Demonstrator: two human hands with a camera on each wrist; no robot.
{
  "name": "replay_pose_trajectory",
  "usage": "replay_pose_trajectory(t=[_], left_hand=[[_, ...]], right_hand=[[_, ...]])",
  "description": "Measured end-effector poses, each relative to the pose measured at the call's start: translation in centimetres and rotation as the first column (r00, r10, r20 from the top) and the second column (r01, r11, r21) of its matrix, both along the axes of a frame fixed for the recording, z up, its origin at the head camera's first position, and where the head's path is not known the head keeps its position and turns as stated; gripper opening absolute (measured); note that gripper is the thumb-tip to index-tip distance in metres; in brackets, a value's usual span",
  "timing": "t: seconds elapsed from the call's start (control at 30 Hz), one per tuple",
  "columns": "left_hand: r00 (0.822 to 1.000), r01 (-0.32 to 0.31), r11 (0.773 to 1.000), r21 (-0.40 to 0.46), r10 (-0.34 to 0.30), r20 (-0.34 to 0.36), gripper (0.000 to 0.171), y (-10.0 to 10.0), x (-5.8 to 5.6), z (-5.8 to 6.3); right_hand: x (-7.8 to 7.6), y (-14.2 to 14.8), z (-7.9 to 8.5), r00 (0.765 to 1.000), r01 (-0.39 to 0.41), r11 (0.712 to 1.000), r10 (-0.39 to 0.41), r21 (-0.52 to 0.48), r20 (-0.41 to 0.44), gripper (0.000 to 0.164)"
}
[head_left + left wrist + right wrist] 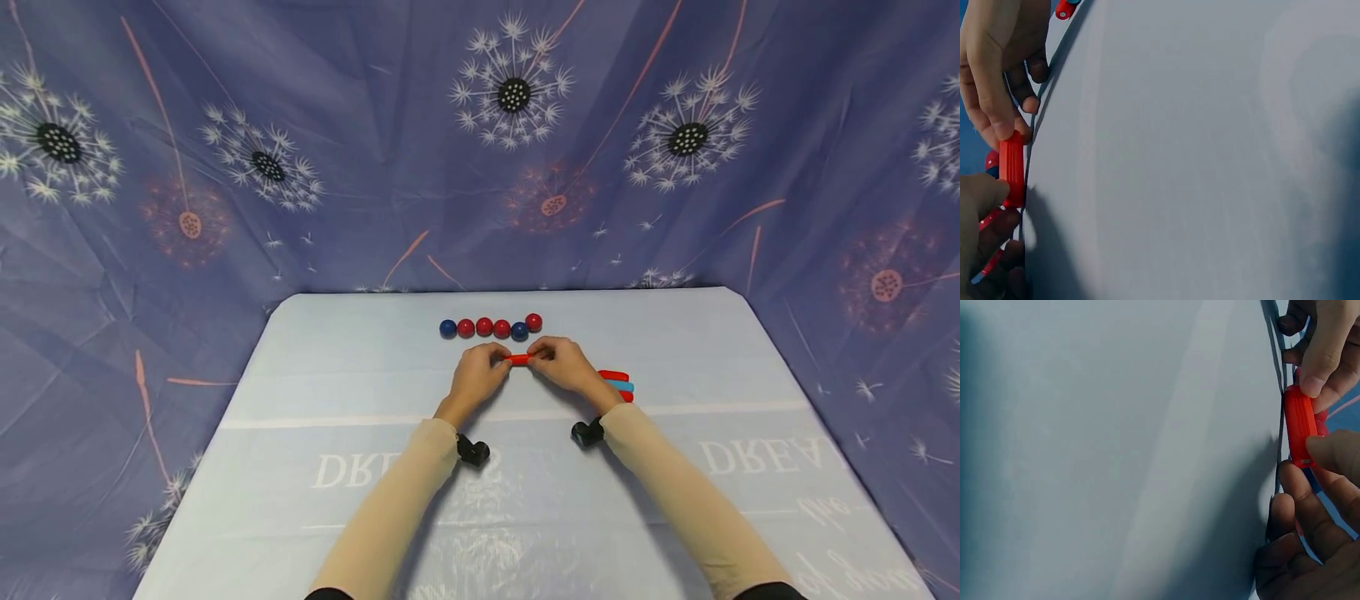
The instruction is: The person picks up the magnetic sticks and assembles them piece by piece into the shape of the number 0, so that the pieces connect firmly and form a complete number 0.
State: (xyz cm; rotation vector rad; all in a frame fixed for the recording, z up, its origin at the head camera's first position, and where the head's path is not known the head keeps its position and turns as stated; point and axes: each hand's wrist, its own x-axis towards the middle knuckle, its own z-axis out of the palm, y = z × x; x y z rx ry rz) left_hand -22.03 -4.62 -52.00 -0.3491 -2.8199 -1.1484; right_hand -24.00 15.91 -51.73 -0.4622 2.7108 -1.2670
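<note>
Between both hands is a short red ribbed stick point(519, 360), held crosswise near the middle back of the table. My left hand point(480, 369) pinches one end of it between thumb and fingers. The other end is pinched by my right hand point(562, 364). Seen up close in the left wrist view, the ribbed red stick point(1012, 169) has fingertips at both its ends. In the right wrist view its lower end shows a small pale spot. Just beyond the hands lies a row of shiny balls, red point(484, 327) and blue point(447, 328).
Beside my right wrist lie two red sticks point(615, 376) and a blue stick point(622, 386), partly hidden by the forearm. A pale cloth with printed lettering covers the table point(300, 358). Behind it hangs a purple dandelion-patterned curtain point(375, 167).
</note>
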Motion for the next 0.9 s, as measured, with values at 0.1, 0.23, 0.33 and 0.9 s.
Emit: replay_pose_trajectory(t=[0.1, 0.23, 0.33, 0.9], left_hand=[[1.0, -0.023, 1.0, 0.01, 0.023, -0.02, 0.016, 0.1, -0.1, -0.3], [0.999, -0.034, 0.999, 0.037, 0.035, -0.028, 0.016, 0.3, -0.1, -0.4], [0.999, -0.036, 0.998, 0.054, 0.037, -0.016, 0.016, 0.4, -0.1, -0.3], [0.997, -0.072, 0.993, 0.09, 0.072, 0.005, 0.017, 0.6, 0.3, -0.4]], right_hand=[[-0.1, -0.1, -0.1, 1.0, 0.001, 1.0, -0.001, 0.014, 0.007, 0.013], [-0.2, -0.2, -0.1, 1.0, 0.01, 1.0, -0.01, 0.025, 0.014, 0.013], [-0.3, -0.2, -0.1, 1.0, 0.013, 0.999, -0.014, 0.029, 0.018, 0.013], [-3.0, 2.2, 2.3, 0.99, 0.127, 0.99, -0.123, -0.068, 0.063, 0.028]])
